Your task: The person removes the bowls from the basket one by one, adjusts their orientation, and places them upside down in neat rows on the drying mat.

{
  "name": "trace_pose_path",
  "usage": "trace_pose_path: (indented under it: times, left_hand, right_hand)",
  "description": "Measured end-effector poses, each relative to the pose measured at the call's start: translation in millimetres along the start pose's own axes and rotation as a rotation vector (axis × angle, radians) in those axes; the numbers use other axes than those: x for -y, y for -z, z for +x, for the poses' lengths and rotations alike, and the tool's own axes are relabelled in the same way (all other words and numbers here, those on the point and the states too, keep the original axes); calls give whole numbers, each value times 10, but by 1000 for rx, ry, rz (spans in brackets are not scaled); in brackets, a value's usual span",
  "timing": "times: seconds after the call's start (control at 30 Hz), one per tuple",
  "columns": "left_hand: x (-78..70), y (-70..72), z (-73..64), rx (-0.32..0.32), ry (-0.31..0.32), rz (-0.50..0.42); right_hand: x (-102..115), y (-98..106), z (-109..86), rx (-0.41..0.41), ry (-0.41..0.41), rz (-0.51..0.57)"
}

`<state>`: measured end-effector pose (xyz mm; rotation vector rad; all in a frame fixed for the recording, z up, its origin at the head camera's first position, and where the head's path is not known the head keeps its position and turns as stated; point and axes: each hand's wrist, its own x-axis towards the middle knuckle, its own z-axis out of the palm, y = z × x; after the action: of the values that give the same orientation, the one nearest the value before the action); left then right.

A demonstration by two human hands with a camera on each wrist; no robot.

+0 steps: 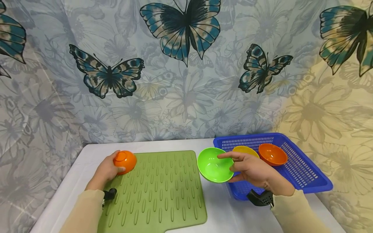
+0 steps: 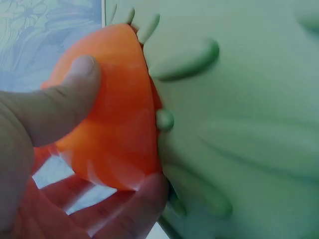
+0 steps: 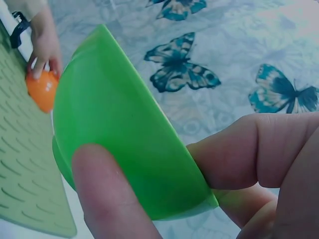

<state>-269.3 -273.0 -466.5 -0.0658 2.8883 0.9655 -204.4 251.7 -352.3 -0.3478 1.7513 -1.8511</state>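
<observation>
My left hand (image 1: 108, 166) grips an orange bowl (image 1: 126, 161) that lies upside down at the far left corner of a green drying mat (image 1: 163, 191). In the left wrist view the thumb presses on the outside of the orange bowl (image 2: 114, 109), and its rim meets the mat's raised ridges. A bright green bowl (image 1: 212, 166) is pinched at its right side by my right hand (image 1: 253, 168), its hollow facing up and toward me. The right wrist view shows the thumb on the outside of the green bowl (image 3: 114, 134) and fingers at its inner side.
At the right stands a blue plastic basket (image 1: 309, 171) with slotted walls. It contains a yellow bowl (image 1: 244, 150) and another orange bowl (image 1: 272, 154), partly behind my right hand. White cloth (image 1: 215, 207) covers the table, and a butterfly-printed curtain (image 1: 180, 106) hangs right behind it.
</observation>
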Motion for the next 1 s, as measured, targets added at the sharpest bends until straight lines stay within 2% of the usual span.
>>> trace_pose_path:
  times: [0.13,0.27,0.37,0.43,0.5,0.53,0.63,0.7,0.8,0.87,1.0]
  left_hand:
    - [-93,-21,-37,2,-7,100]
    - [-270,-31,-139,-3,36,201]
    - [-469,-64,-271,-43,51,193]
    - [-643,-95,-382,-56,21,115]
    - [-841,-139,-513,-41,-26,-2]
    - [-947,-166,-587,-9,-59,-89]
    - [-1229,-264,-801,114,-140,-408]
    - [-1366,-341,-922,229,-185,-652]
    - [-1489,-439,-1044,392,-234,-952]
    - [-1532,-489,-1095,488,-251,-1112]
    - [-1570,-560,-1146,612,-271,-1308]
  right_hand:
    - [-13,-36,0,-19,9,-15]
    - [-32,-79,3,-30,27,-37]
    - [-49,-129,15,-41,33,-58]
    - [-58,-176,28,-61,31,-72]
    - [-69,-231,48,-79,30,-82]
    - [-76,-264,59,-86,33,-88]
    - [-102,-375,101,-101,36,-89]
    - [-118,-454,132,-96,37,-85]
    - [-143,-570,176,-85,38,-81]
    - [-155,-643,204,-65,39,-75]
    - [-171,-766,246,-18,58,-51]
